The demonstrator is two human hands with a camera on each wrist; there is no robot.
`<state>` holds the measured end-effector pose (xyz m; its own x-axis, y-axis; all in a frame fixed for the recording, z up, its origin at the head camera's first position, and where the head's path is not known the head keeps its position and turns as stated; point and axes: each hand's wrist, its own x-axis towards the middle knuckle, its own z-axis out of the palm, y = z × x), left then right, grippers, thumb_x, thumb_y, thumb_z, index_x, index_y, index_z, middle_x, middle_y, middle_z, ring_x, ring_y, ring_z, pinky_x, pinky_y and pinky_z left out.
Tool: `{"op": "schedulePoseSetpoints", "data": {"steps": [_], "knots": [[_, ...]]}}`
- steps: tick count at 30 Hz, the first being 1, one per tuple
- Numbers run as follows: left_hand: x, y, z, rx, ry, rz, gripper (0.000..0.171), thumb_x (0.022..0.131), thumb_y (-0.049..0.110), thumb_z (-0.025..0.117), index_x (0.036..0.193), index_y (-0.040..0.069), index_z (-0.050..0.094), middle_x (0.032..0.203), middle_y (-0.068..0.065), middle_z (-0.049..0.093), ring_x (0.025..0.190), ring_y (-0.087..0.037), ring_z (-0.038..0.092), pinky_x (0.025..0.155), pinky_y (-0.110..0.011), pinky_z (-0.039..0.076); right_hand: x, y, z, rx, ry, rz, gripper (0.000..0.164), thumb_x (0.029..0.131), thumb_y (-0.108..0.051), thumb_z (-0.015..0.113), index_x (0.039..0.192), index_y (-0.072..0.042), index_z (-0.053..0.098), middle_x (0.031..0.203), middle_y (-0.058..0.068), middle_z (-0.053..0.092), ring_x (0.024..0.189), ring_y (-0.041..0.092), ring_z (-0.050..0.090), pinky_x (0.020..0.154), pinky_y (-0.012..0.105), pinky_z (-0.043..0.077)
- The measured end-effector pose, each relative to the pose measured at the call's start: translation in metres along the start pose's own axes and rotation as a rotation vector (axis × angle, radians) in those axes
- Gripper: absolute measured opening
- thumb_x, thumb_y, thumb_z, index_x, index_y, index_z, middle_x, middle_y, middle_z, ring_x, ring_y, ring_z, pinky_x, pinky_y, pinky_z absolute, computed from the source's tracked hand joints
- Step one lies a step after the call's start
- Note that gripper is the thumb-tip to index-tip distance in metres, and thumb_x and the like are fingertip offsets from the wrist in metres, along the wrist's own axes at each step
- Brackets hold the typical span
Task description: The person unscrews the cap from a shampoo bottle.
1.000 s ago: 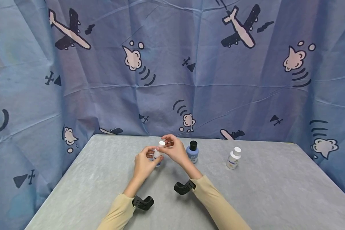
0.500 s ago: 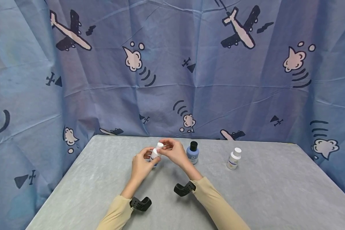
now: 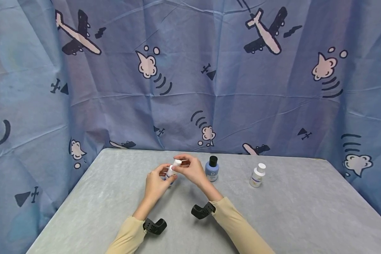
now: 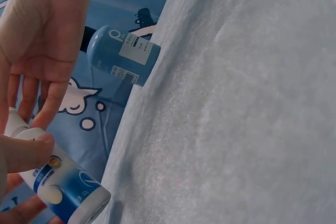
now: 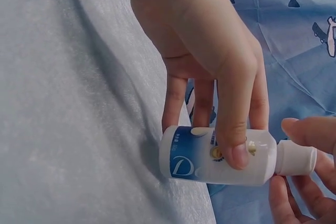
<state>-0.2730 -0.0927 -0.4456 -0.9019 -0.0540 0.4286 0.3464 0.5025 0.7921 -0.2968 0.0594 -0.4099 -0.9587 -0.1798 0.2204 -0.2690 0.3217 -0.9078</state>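
My left hand [image 3: 155, 181] grips the body of a small white bottle [image 5: 252, 174] with a blue label. In the right wrist view its thumb lies across the label side and the other fingers are behind. The bottle tilts, its white cap [image 5: 296, 158] up and toward my right hand [image 3: 193, 170]. That hand pinches the cap between thumb and fingers. Whether the cap is loose on the neck, I cannot tell. In the left wrist view the bottle's base hangs near the table edge, and my right hand partly hides the cap end.
Just right of my right hand stands a blue bottle [image 3: 212, 172] with a black cap. Farther right, another white bottle [image 3: 257, 175] stands upright on the grey cloth-covered table [image 3: 289, 211]. A blue printed curtain [image 3: 184, 70] hangs behind the table.
Both hands have shifted slightly left and nearer with the white bottle, which tilts more than before. The right hand stays on the cap. The two standing bottles have not moved.
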Motion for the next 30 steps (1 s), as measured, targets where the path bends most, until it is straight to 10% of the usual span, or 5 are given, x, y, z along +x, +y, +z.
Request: {"op": "schedulePoseSetpoints", "data": {"steps": [30], "knots": [[-0.0016, 0.0039, -0.0007, 0.032, -0.015, 0.001, 0.039, 0.075, 0.015, 0.081, 0.111, 0.006, 0.069, 0.090, -0.014, 0.073, 0.083, -0.025, 0.069, 0.075, -0.041, 0.056, -0.0011, 0.0023, -0.0001, 0.047, -0.022, -0.072, 0.038, 0.083, -0.001, 0.070, 0.121, -0.005, 0.064, 0.123, 0.017, 0.063, 0.105, 0.032, 0.065, 0.087, 0.035, 0.055]]}}
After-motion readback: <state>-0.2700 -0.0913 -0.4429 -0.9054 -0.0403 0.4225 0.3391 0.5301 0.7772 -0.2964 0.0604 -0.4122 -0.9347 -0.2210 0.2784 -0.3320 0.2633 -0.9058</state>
